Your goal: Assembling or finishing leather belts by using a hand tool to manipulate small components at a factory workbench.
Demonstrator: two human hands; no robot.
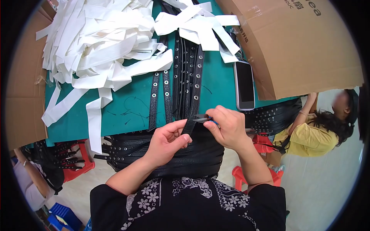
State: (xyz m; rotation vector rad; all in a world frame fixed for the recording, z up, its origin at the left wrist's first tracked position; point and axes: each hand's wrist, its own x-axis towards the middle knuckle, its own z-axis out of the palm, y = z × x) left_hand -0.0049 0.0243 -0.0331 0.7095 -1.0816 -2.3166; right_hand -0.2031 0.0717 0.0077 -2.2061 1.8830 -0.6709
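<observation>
My left hand pinches the near end of a black strap with silver eyelets, just past the table's front edge. My right hand is closed around small thread snips with a bit of blue at the grip. Their blades lie against the strap end beside my left fingertips; whether they touch it I cannot tell. More eyelet straps run side by side up the table. Below my hands a thick bundle of black straps lies across my lap.
White fabric strips pile up at the back left of the green table, more at the back middle. A phone lies by a cardboard box on the right. Another box stands left. People sit on both sides near red stools.
</observation>
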